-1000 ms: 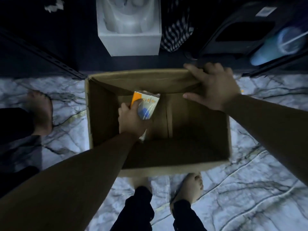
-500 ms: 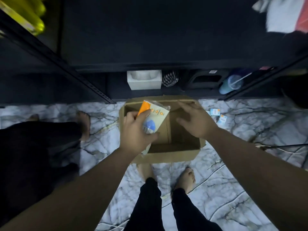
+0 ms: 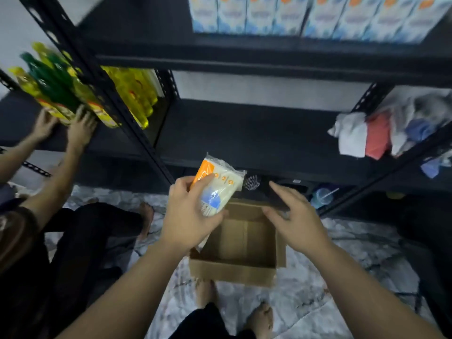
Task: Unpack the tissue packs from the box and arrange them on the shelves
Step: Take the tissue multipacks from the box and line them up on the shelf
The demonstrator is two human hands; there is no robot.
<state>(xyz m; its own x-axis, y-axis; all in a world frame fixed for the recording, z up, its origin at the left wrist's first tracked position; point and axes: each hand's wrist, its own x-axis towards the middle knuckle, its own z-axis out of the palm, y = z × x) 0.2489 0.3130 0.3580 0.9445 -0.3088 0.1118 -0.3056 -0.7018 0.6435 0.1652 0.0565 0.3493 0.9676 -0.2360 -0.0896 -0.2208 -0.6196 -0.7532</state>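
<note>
My left hand [image 3: 189, 216] grips a tissue pack [image 3: 219, 185], white plastic with an orange end and a blue round mark, held above the front left of the cardboard box [image 3: 234, 272]. The box stands open on the marble floor between my feet and the shelf, and its inside looks bare. My right hand [image 3: 294, 220] hovers over the box's right side, fingers spread, holding nothing. A row of several tissue packs [image 3: 313, 17] stands on the upper shelf. The middle shelf [image 3: 244, 138] in front of me is dark and bare in its centre.
A second person sits at the left, with hands [image 3: 63, 126] on yellow and green bottles [image 3: 73, 89] on the neighbouring rack. A slanted black upright [image 3: 137, 133] divides the racks. Bundled cloths [image 3: 381, 133] lie on the right of the middle shelf. My bare feet [image 3: 259, 319] stand behind the box.
My view has tilted up from the box to the shelves. My left hand has lifted the tissue pack out of the box; my right hand has left the box's rim.
</note>
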